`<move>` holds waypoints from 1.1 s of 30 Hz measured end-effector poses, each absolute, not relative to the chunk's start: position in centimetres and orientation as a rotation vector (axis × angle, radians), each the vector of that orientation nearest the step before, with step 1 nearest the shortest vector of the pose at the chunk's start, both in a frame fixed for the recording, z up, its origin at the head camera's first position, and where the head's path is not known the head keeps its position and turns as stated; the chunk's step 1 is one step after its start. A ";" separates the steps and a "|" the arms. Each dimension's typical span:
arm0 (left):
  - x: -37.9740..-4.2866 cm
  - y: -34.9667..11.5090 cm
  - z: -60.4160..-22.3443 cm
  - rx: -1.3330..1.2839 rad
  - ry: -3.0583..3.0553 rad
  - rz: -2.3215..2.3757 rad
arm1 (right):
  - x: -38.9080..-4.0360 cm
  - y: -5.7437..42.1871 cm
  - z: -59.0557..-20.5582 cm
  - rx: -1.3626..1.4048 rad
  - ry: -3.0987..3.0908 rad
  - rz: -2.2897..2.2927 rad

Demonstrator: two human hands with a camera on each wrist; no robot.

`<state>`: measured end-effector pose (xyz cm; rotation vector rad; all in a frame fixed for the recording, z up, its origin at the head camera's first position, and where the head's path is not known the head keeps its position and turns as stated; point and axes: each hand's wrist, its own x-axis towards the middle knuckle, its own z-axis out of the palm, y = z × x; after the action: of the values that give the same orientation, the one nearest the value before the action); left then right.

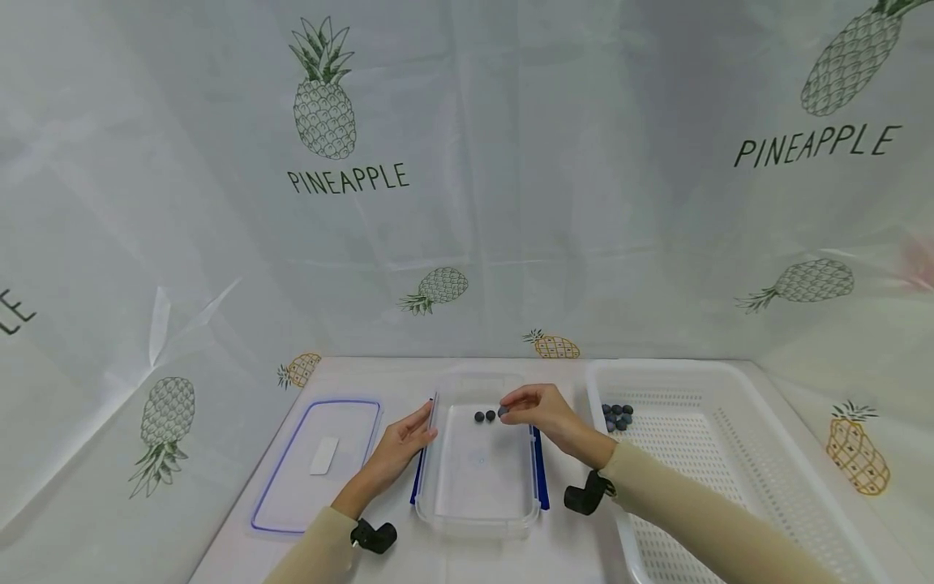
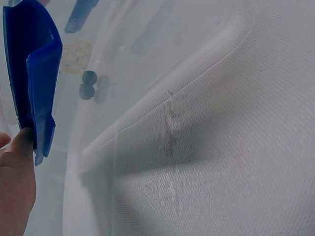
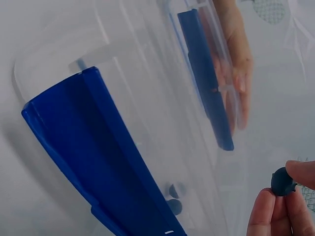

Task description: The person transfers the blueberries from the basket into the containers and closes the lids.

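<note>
A clear plastic box (image 1: 477, 478) with blue side latches stands lidless in the middle of the table. Two blueberries (image 1: 485, 416) lie on its floor towards the far end. My right hand (image 1: 538, 412) pinches another blueberry (image 3: 283, 182) between thumb and fingertips, above the far right part of the box. Along the left wall, my left hand (image 1: 403, 442) rests with its fingers fairly straight against the box's side. In the left wrist view a fingertip touches the left blue latch (image 2: 42, 73); the rest of that hand is mostly cut off there.
At the right stands a large white perforated basket (image 1: 679, 470), with several blueberries (image 1: 618, 417) in its far left corner. A clear lid with a blue rim (image 1: 310, 403) lies on the left, bearing a white label (image 1: 324, 456). Behind the table hangs a pineapple-printed sheet (image 1: 467, 203).
</note>
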<state>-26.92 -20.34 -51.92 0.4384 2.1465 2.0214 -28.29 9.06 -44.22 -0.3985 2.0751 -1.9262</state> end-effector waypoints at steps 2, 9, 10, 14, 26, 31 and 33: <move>-26.9 -20.4 -51.9 0.450 2.146 2.019 | -28.3 8.9 -44.4 -0.393 2.082 -1.923; -27.1 -20.4 -52.1 0.482 2.126 2.014 | -28.3 8.8 -44.5 -0.373 2.123 -1.915; -27.1 -20.5 -52.2 0.485 2.123 2.015 | -28.3 8.8 -44.4 -0.375 2.133 -1.911; -27.2 -20.5 -52.3 0.476 2.117 2.019 | -28.3 9.2 -44.2 -0.393 2.157 -1.911; -26.8 -20.3 -51.8 0.446 2.135 2.034 | -29.0 11.2 -43.1 -0.374 2.156 -1.990; -26.8 -20.3 -51.9 0.470 2.130 2.030 | -29.1 12.6 -42.6 -0.352 2.177 -2.018; -26.8 -20.3 -51.9 0.471 2.135 2.020 | -29.1 13.3 -42.5 -0.344 2.172 -2.044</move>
<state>-26.78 -20.34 -51.85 0.4710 2.1349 2.0204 -29.13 13.28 -42.46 -0.3435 2.1720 -2.0440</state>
